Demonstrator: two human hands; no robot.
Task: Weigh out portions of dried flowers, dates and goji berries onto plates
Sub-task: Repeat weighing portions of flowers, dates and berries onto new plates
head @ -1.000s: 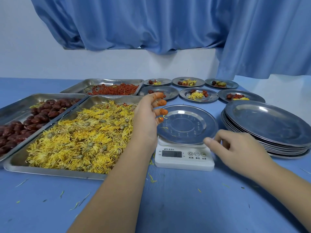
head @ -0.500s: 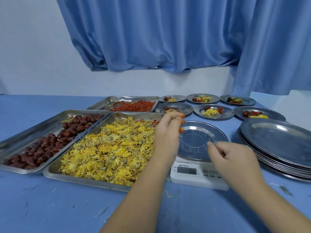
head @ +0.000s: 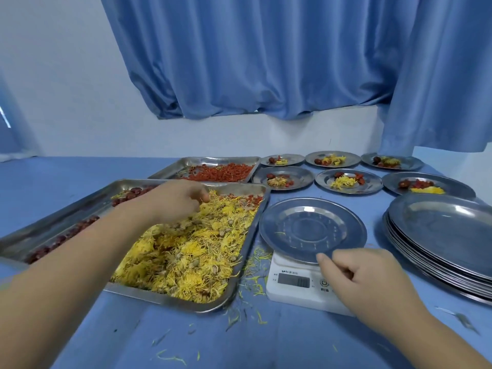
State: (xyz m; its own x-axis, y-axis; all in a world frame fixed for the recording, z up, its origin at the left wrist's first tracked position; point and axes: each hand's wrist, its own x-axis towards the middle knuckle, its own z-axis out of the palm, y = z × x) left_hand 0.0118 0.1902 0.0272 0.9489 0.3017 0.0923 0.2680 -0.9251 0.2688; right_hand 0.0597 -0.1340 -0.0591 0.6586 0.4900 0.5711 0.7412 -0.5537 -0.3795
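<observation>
Three metal trays fill the left half of the blue table (head: 266, 342) in my head view. The nearest tray (head: 170, 299) is heaped with yellow dried flowers (head: 186, 251). The one at its left (head: 80, 209) holds dates (head: 64, 239), and the one behind it (head: 213, 159), toward the far edge, holds goji berries (head: 221, 174).

My left hand (head: 175, 198) is palm down over the far left corner of the flower tray. Its fingers are bent down at the petals, and I cannot tell whether they have hold of any.

Just right of that tray a white scale (head: 292, 294) stands near the front edge with a plate (head: 311, 230) on top; only a few stray petals lie on this plate. My right hand (head: 364, 278) is at the plate's near rim, with the thumb tip touching the rim and the other fingers curled in over the scale. I cannot tell whether it actually pinches the rim.

Six small plates (head: 375, 183) sit in two rows toward the far right corner, each with some flowers, a date and berries. A stack of plates (head: 439, 230) lies along the right edge. Loose petals (head: 253, 272) are scattered between the flower tray and the scale. A blue curtain (head: 266, 62) hangs behind the table.
</observation>
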